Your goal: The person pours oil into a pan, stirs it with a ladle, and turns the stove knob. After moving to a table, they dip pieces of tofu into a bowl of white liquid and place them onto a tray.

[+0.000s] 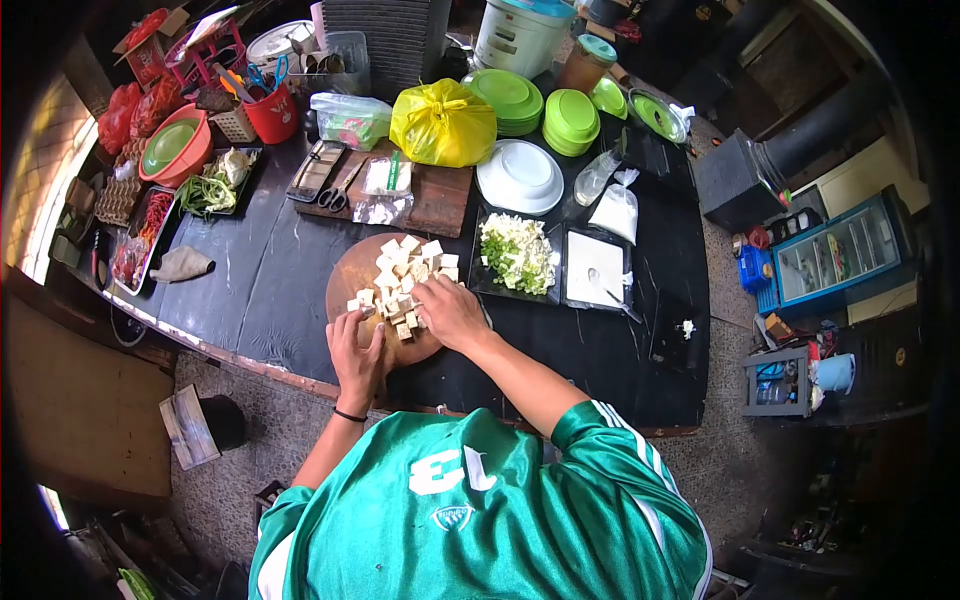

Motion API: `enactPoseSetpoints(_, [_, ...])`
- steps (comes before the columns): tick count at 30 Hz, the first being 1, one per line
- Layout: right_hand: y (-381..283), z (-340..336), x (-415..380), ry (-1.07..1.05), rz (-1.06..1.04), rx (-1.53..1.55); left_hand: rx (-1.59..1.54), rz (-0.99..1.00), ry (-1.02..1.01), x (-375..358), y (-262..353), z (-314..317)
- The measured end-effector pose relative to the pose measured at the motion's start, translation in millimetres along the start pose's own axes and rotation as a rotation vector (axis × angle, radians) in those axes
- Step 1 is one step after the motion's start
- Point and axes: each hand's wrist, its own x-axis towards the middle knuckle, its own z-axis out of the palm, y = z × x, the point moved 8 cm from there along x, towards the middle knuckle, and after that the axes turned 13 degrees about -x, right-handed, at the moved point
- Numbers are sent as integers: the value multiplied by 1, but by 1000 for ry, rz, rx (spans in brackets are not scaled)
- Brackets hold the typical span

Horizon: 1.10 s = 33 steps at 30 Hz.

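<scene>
Pale tofu cubes [403, 268] lie heaped on a round wooden cutting board [347, 272] at the table's front. My left hand [355, 350] rests at the board's lower left, its thumb and fingers apart, with the fingertips beside a few cubes. Over the right side of the heap is my right hand [450, 312], its fingers spread and bent down onto the cubes. What lies beneath that palm is hidden. To the right, a black tray [483, 283] bears chopped green and white vegetables [516, 254].
A white-filled square tray [594, 268] holds a spoon. Behind the board, scissors [340, 190] lie by a rectangular wooden board [440, 200]. A yellow bag [443, 122], white plates [520, 177] and green plates [505, 98] stand at the back. A grey cloth [182, 264] lies left.
</scene>
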Motion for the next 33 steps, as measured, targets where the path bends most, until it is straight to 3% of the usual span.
enactPoseSetpoints(7, [3, -19, -10, 96, 46, 205, -55, -16, -51, 1, 5, 10])
enactPoseSetpoints(9, [16, -23, -19, 32, 204, 373, -224, -115, -83, 1, 6, 16])
enactPoseSetpoints(13, [60, -41, -62, -4, 378, 371, -292, -28, -102, 7, 30, 26])
enactPoseSetpoints(16, [113, -66, -106, -72, 536, 386, -274, -83, -190, 4, 23, 40])
enactPoseSetpoints(23, [230, -114, -176, -123, 748, 90, -332, -5, -269, 0, 33, 68])
enactPoseSetpoints(30, [290, -135, -129, -138, 801, -112, -360, 37, -293, 11, 54, 74])
enactPoseSetpoints(33, [297, -143, -112, 59, 823, -313, -335, 52, -271, 8, 50, 71])
